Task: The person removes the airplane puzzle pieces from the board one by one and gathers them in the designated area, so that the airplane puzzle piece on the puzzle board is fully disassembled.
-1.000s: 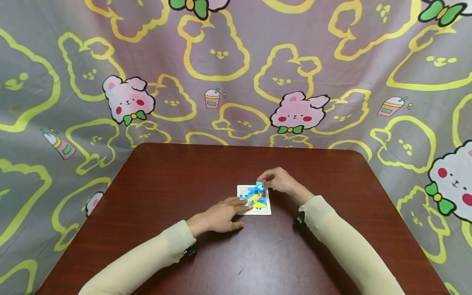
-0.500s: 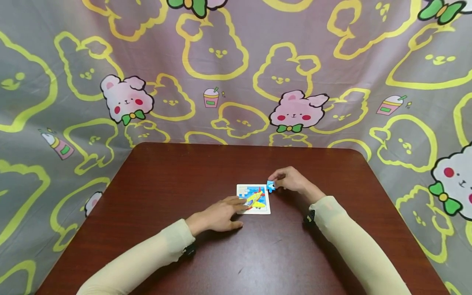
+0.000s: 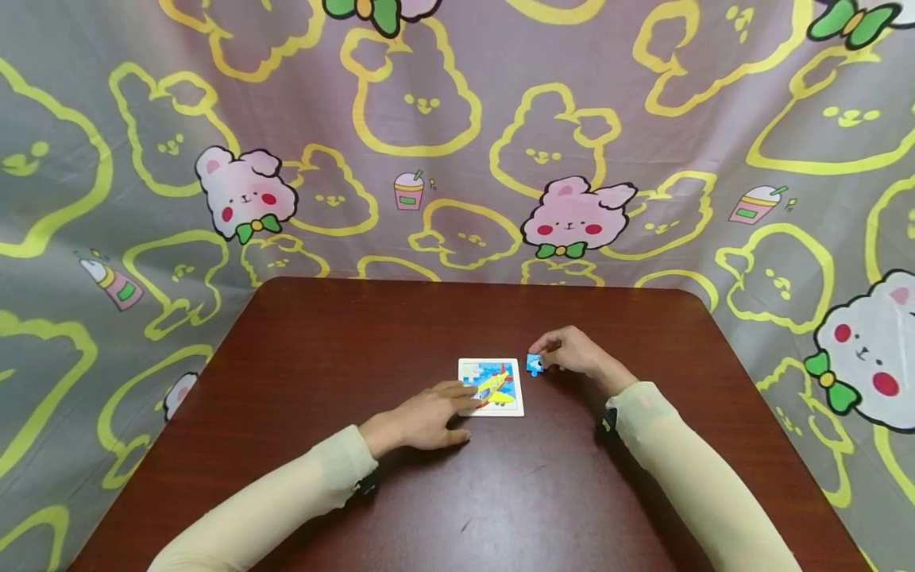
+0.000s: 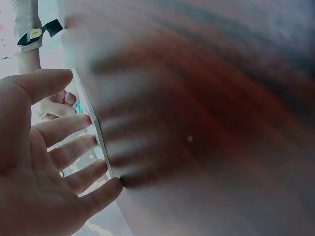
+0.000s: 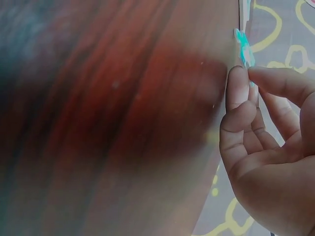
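Note:
A small jigsaw puzzle (image 3: 503, 388) in a white frame lies on the table, showing a yellow airplane on blue sky. Pale bare backing shows at its upper left corner. My left hand (image 3: 429, 415) rests with fingers extended over the puzzle's lower left edge, hiding part of the picture; in the left wrist view its fingertips (image 4: 101, 167) lie along the frame. Just right of the frame, my right hand (image 3: 575, 352) pinches a blue-and-white puzzle piece (image 3: 534, 364) between thumb and fingers. From the right wrist, that puzzle piece (image 5: 244, 48) sticks out past the fingertips.
The dark red-brown wooden table (image 3: 372, 334) extends around the puzzle on all sides. A grey cloth (image 3: 457, 95) printed with yellow outlines and bunny faces hangs behind and beside it.
My right hand has drawn the blue puzzle piece off the puzzle's upper right area to the right, beside the frame. The left hand has stayed in place.

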`<action>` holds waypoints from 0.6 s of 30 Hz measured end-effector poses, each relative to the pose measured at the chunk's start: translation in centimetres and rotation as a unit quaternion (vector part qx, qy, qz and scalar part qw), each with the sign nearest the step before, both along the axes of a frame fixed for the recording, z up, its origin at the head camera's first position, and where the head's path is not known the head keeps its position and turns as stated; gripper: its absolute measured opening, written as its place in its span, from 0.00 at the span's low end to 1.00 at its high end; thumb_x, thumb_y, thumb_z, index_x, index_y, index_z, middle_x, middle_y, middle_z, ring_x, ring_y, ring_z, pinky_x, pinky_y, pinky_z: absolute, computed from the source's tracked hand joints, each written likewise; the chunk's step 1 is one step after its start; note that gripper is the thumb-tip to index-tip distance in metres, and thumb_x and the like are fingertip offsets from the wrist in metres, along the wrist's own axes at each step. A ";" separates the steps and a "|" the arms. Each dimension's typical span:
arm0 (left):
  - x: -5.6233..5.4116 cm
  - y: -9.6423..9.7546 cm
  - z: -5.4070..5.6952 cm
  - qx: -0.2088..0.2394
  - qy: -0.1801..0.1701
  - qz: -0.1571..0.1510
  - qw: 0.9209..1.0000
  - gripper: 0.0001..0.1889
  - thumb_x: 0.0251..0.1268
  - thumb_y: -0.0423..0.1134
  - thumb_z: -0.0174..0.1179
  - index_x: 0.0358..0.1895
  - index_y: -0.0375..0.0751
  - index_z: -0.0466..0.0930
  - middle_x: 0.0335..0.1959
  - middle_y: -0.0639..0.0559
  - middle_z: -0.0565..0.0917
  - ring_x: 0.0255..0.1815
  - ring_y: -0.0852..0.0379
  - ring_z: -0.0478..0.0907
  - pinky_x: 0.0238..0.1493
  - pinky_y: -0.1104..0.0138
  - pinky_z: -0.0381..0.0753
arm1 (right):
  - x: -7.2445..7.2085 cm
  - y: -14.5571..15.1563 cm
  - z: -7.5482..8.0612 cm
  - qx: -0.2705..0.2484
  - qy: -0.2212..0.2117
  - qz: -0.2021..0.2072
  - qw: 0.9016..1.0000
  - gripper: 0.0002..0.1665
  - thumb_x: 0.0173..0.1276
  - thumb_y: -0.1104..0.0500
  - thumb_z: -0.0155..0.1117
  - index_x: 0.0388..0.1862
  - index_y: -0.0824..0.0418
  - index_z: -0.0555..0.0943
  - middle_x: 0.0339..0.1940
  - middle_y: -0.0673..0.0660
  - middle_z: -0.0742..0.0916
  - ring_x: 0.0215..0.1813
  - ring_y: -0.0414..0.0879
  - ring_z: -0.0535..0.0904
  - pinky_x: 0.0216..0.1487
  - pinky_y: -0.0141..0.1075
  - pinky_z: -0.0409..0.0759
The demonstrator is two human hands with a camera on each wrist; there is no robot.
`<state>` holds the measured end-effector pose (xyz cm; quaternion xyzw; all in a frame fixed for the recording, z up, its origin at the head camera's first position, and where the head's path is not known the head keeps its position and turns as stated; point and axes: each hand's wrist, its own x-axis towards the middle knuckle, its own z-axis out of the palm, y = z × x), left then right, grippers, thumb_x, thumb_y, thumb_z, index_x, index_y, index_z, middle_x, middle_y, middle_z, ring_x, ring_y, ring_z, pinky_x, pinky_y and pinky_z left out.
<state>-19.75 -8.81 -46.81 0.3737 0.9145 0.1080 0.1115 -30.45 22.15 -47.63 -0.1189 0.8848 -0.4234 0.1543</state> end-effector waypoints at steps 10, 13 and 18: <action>0.2 0.0 -0.2 -0.003 -0.003 0.005 1.000 0.30 0.69 0.51 0.60 0.73 0.51 0.70 0.76 0.51 0.67 0.79 0.45 0.59 0.72 0.44 0.68 | 0.0 0.2 -0.2 0.015 -0.001 -0.001 1.000 0.11 0.64 0.67 0.66 0.44 0.61 0.88 0.28 0.53 0.87 0.24 0.46 0.75 0.24 0.35 0.74; 0.2 0.0 -0.3 -0.001 -0.002 0.004 1.000 0.30 0.69 0.51 0.60 0.73 0.51 0.70 0.76 0.50 0.68 0.79 0.45 0.59 0.71 0.43 0.68 | 0.1 0.2 -0.2 0.017 0.004 0.002 1.000 0.11 0.64 0.67 0.66 0.44 0.61 0.88 0.30 0.54 0.88 0.25 0.46 0.76 0.24 0.35 0.74; 0.1 -0.1 -0.1 0.004 -0.003 0.002 1.000 0.30 0.69 0.51 0.60 0.73 0.50 0.70 0.76 0.49 0.67 0.79 0.44 0.59 0.72 0.44 0.68 | 0.1 0.2 -0.1 0.025 0.018 -0.003 1.000 0.10 0.64 0.66 0.67 0.44 0.60 0.88 0.34 0.56 0.89 0.27 0.47 0.78 0.25 0.35 0.74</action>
